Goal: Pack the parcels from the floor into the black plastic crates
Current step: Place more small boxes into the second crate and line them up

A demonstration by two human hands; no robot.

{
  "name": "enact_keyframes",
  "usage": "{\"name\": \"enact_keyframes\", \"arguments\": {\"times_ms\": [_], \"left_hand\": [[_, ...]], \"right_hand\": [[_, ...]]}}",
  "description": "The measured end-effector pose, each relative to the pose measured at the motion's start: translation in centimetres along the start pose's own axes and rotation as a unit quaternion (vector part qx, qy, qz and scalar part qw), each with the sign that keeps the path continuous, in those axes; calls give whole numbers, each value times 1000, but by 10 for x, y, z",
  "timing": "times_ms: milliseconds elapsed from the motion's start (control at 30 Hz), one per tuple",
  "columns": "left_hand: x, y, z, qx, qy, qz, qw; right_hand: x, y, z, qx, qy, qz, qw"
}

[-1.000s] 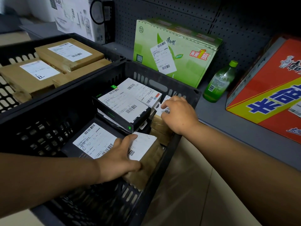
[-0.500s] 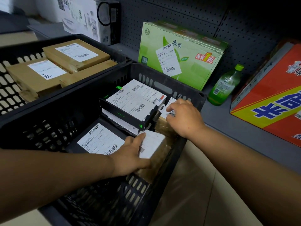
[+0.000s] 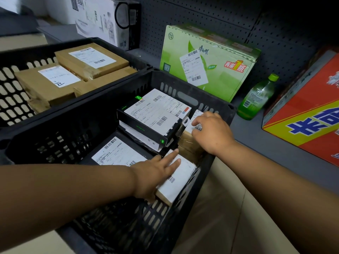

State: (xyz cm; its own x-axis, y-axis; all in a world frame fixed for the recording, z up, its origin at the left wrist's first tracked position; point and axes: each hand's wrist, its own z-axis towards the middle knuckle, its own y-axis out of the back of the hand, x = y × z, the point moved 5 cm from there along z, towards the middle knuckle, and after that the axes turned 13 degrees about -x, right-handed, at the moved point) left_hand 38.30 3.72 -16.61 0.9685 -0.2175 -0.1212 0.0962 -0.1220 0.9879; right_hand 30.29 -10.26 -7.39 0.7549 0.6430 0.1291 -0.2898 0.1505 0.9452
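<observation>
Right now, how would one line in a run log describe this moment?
stage: arranging parcels in near crate | left hand: flat on white-labelled parcel | right hand: pinching small brown parcel | far crate: holds brown parcels

Both bare forearms are reaching in from the lower edge toward the middle of the frame. The left hand (image 3: 156, 173) is lying palm down at centre, fingers (image 3: 172, 156) extended and slightly spread. The right hand (image 3: 211, 132), right of centre, is bending at the wrist, fingertips curling downward.
</observation>
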Motion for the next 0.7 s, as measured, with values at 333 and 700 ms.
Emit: {"name": "enact_keyframes", "arguments": {"times_ms": [333,700], "left_hand": [[7,-16,22,-23,-113,238,964],[-3,-24,40,12,-85,293,952]], "right_hand": [[0,0,0,-5,1,-4,1000],[1,-1,-2,7,4,-10,1000]]}}
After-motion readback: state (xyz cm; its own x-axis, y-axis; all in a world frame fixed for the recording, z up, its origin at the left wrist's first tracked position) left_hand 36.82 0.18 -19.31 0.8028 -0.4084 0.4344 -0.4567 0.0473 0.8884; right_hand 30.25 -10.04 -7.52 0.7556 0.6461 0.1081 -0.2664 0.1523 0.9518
